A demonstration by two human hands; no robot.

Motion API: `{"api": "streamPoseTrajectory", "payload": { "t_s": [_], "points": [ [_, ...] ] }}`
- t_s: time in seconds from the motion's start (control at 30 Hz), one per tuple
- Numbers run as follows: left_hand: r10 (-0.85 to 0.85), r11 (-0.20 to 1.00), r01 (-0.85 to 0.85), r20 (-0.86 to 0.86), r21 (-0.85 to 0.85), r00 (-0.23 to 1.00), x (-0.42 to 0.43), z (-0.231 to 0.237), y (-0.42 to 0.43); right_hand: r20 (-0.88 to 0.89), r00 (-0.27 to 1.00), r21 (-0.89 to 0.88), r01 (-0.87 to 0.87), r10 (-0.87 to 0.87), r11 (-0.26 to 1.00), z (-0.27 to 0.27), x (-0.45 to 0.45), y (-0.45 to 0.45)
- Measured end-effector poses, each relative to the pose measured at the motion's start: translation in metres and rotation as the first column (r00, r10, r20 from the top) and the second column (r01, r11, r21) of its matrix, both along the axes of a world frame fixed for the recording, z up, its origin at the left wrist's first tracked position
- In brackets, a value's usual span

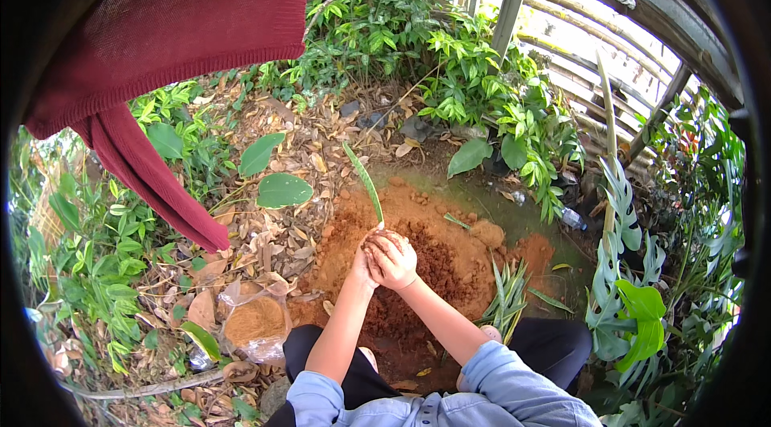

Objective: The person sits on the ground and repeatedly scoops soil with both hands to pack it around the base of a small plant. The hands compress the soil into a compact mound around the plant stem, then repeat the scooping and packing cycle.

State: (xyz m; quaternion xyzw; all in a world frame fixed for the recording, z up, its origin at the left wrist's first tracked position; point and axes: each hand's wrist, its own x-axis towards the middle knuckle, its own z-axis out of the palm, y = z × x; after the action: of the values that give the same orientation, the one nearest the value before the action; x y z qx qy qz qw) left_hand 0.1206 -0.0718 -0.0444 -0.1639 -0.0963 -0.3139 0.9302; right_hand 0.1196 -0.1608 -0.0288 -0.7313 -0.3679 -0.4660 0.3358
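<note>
My left hand [365, 264] and my right hand [396, 260] are pressed together in front of me, the right one lying over the left. Brown soil coats the fingers. From between them a single variegated snake plant leaf [365, 180] rises, leaning up and to the left; its base is hidden in my grip. Whether soil is packed around that base inside the hands is hidden. Below the hands spreads a mound of loose reddish-brown soil [443, 264], darker in the middle. Several cut snake plant leaves [508, 296] lie in a pile to the right.
A clear plastic bag [256, 321] of brown fibrous material lies at left among dry leaves [295, 120]. A maroon knit garment [199, 11] hangs at upper left. Shrubs [385, 29] and a bamboo fence [578, 23] stand beyond. A plastic bottle [572, 218] lies at right near monstera leaves [641, 318].
</note>
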Motion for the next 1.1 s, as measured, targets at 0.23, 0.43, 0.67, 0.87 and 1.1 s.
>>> {"api": "streamPoseTrajectory", "payload": {
  "t_s": [0.23, 0.43, 0.67, 0.87, 1.1],
  "points": [
    [0.099, 0.989, -0.07, -0.225, 0.13, 0.969, -0.018, 0.039, -0.018, -0.117, 0.991, 0.049, -0.053, 0.059, 0.997, 0.023, -0.011, -0.009],
    [0.055, 0.995, -0.08, 0.314, 0.068, 0.948, -0.015, 0.038, -0.015, -0.19, 0.979, 0.024, -0.076, 0.079, 0.997, 0.027, -0.016, -0.008],
    [0.115, 0.989, -0.119, 0.048, 0.087, 0.992, -0.007, -0.001, -0.008, -0.176, 0.982, -0.067, -0.074, 0.062, 0.995, 0.012, -0.01, -0.005],
    [-0.21, 0.949, 0.215, 0.043, -0.232, 0.977, -0.006, 0.0, 0.005, 0.004, 0.999, -0.018, -0.047, 0.048, 0.999, -0.006, -0.002, 0.004],
    [0.057, 0.984, -0.049, -0.043, 0.173, 0.997, -0.02, 0.036, 0.0, 0.013, 0.996, 0.052, -0.092, 0.091, 0.994, 0.005, -0.003, 0.007]
  ]
}}
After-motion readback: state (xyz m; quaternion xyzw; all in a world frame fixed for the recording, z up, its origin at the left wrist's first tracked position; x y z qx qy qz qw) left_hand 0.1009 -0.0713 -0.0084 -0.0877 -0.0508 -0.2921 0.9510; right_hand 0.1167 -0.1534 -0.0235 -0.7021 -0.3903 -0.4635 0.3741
